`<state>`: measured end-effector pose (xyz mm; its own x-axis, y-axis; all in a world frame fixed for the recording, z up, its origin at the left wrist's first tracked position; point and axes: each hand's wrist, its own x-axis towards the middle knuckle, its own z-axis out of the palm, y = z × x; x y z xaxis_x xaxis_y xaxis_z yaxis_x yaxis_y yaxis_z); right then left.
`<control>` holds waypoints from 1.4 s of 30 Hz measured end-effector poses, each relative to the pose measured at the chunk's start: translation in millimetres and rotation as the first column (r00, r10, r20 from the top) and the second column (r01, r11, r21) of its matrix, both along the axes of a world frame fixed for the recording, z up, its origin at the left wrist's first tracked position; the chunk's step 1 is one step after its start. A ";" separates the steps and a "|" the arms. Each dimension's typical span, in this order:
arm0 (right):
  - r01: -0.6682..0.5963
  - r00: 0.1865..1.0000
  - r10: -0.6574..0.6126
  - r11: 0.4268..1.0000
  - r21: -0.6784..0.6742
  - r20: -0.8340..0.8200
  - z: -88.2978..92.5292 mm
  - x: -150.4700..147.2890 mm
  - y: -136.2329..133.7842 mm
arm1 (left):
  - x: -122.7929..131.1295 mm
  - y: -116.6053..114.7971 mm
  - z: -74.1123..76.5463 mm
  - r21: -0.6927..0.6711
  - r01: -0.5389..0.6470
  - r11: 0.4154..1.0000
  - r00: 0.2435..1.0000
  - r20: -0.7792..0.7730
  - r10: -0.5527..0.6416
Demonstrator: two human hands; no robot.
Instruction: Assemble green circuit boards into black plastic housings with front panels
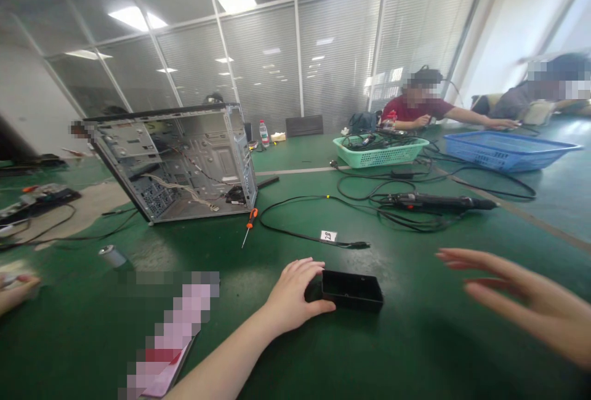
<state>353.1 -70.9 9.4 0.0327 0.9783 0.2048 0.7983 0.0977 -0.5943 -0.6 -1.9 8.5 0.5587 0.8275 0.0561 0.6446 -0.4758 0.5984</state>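
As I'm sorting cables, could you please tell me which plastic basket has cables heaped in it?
The green basket, left of the blue basket: black cables rise above its rim, while none show above the blue one's.

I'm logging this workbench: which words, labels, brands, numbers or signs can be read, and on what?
"28", turned sideways: on the white tag on the green table.
Bottle: label too small to read.
Pink item: pixelated, nothing legible.
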 end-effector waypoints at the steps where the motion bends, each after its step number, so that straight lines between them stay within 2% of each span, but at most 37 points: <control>1: -0.132 0.991 0.131 0.986 -0.103 -0.023 -0.3 -22.6 6.3 | -0.5 0.0 0.1 -0.010 -0.009 1.000 1.000 0.013 0.009; 3: -0.293 0.956 0.287 0.934 -0.207 -0.057 2.4 -67.8 19.6 | -1.6 0.4 -0.7 -0.033 -0.034 0.999 0.998 0.047 0.035; 5: -0.335 0.940 0.309 0.917 -0.215 -0.144 6.7 -100.5 31.9 | -2.6 1.6 -2.7 -0.057 -0.065 0.996 0.994 0.090 0.069; 7: -0.360 0.919 0.305 0.907 -0.217 -0.249 8.9 -114.3 40.7 | -3.0 2.9 -5.0 -0.081 -0.099 0.992 0.985 0.134 0.109; 10: -0.422 0.853 0.311 0.883 -0.204 -0.419 5.6 -111.4 45.2 | -2.8 4.2 -6.5 -0.109 -0.117 0.987 0.972 0.192 0.136; 13: -0.450 0.817 0.319 0.874 -0.184 -0.481 -0.2 -105.6 42.7 | -2.4 4.4 -4.5 -0.144 -0.104 0.984 0.960 0.245 0.137; 20: -0.408 0.851 0.357 0.911 -0.058 -0.385 -7.8 -109.2 36.1 | -2.0 2.7 3.1 -0.199 0.013 0.980 0.877 0.473 0.084; 24: -0.402 0.850 0.380 0.915 0.016 -0.365 -14.5 -108.8 35.2 | -2.9 2.6 0.5 -0.194 0.042 0.980 0.847 0.527 0.068; 28: -0.407 0.854 0.386 0.913 0.015 -0.348 -17.8 -110.4 36.6 | -3.3 2.4 -3.3 -0.171 0.065 0.983 0.835 0.549 0.040; 33: -0.397 0.846 0.342 0.916 -0.054 -0.408 -12.7 -114.2 37.0 | -2.1 2.0 -3.4 -0.168 -0.029 0.985 0.850 0.515 0.113; 37: -0.459 0.797 0.347 0.880 -0.123 -0.495 -7.9 -116.9 35.2 | -1.7 0.7 -2.4 -0.139 -0.090 0.986 0.839 0.522 0.150; 42: -0.448 0.813 0.348 0.885 -0.122 -0.467 -9.9 -118.1 34.0 | -0.3 -1.7 -3.9 -0.156 -0.114 0.981 0.823 0.538 0.181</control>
<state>235.0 -36.9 -0.5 -0.3361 0.9408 0.0450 0.3849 0.1807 -0.9051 -0.9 -3.6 4.6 0.3345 0.9168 0.2183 0.2521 -0.3102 0.9166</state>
